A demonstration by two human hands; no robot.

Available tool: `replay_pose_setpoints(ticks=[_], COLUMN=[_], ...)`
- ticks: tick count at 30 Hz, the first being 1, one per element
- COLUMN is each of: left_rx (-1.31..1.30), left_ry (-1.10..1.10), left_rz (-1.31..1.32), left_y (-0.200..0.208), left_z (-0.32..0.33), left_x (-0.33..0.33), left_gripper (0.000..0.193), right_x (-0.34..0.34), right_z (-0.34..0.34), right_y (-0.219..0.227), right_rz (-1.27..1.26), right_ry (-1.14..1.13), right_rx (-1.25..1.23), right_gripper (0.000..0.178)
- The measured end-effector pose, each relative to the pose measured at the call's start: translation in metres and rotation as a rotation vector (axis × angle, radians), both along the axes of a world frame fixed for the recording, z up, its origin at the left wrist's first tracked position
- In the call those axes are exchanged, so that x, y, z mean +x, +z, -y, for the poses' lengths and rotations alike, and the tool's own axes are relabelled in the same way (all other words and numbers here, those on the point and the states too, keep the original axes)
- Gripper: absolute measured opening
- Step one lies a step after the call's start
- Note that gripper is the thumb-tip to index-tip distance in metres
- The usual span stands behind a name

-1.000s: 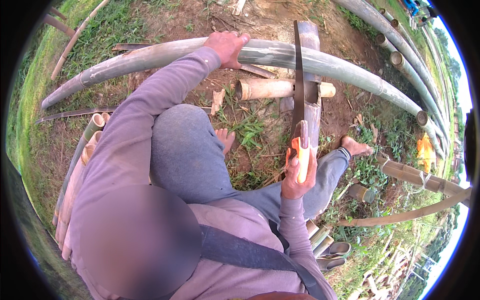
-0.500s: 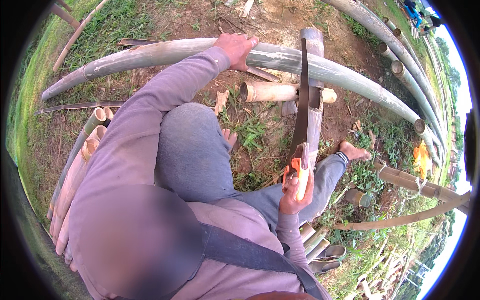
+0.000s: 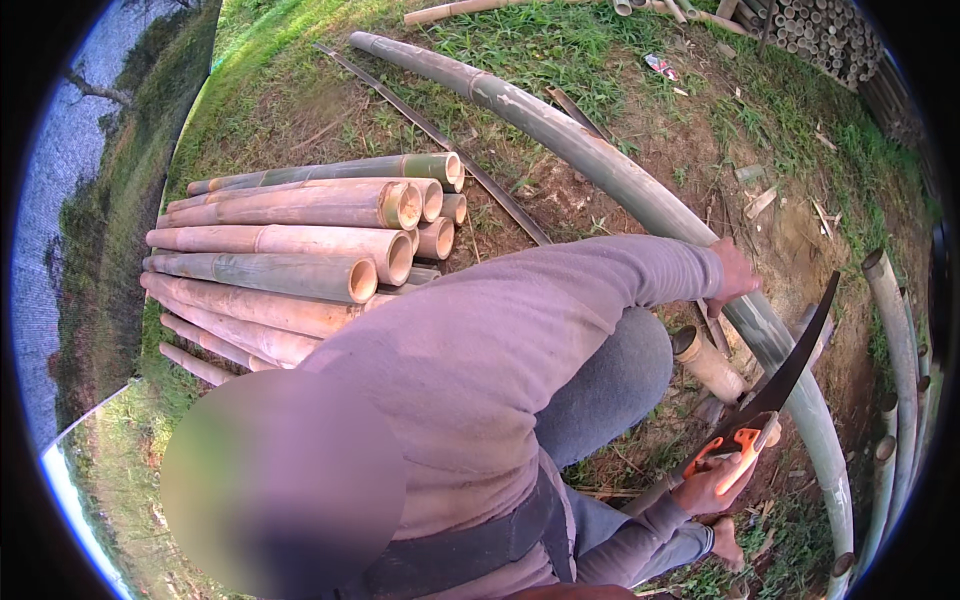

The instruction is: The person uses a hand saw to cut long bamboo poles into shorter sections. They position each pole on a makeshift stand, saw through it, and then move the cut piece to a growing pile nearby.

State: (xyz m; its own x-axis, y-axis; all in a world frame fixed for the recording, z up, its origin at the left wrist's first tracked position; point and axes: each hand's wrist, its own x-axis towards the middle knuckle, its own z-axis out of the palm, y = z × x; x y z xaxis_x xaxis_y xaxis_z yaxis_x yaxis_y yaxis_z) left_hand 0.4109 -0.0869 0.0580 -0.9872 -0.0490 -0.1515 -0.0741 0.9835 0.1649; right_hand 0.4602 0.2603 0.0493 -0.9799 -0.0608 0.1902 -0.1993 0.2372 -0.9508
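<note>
A long grey-green bamboo pole [image 3: 640,195] lies slantwise across the ground in front of me. My left hand [image 3: 735,272] is clasped over its top; the far side of the fingers is hidden. My right hand [image 3: 712,485] grips the orange handle of a hand saw [image 3: 803,358]. The dark, tapering blade points away from me and passes over the pole to the right of my left hand. Whether its teeth touch the bamboo I cannot tell. A short pale bamboo piece [image 3: 708,365] lies beside the pole near my knee.
Several cut bamboo lengths [image 3: 300,240] are stacked at my left. A thin dark strip [image 3: 440,140] lies beyond them. More bamboo poles [image 3: 895,340] stretch along the right, and a large stack of bamboo ends [image 3: 825,40] stands at the far right. Offcuts [image 3: 760,203] litter the dirt.
My view has turned left, bringing the stacked bamboo fully into sight. The left hand still holds the pole, and the right still holds the saw.
</note>
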Motion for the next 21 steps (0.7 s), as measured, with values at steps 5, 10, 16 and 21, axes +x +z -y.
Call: replay_pose_setpoints(ticks=[5,10,16,21], left_rx=[0.016,-0.063,-0.108,-0.101], left_ry=[-0.007,0.065,0.037,0.024], left_rz=[-0.003,0.081,0.096,0.027], left_y=[0.000,0.022,0.007,0.002], left_z=[-0.002,-0.003,-0.010,-0.010], left_x=[-0.015,-0.004,-0.015,-0.019], left_gripper=[0.085,0.078,0.085,0.077], right_x=[-0.011,0.010,0.106,0.024], right_z=[-0.004,-0.003,-0.077,-0.018], right_y=[0.001,0.017,-0.003,-0.007], right_rz=[0.033,0.011,0.039,-0.112], right_ry=[0.065,0.125,0.128,0.071], right_rx=[-0.083,-0.074,-0.138,-0.043], right_gripper=[0.047,0.046,0.058,0.048])
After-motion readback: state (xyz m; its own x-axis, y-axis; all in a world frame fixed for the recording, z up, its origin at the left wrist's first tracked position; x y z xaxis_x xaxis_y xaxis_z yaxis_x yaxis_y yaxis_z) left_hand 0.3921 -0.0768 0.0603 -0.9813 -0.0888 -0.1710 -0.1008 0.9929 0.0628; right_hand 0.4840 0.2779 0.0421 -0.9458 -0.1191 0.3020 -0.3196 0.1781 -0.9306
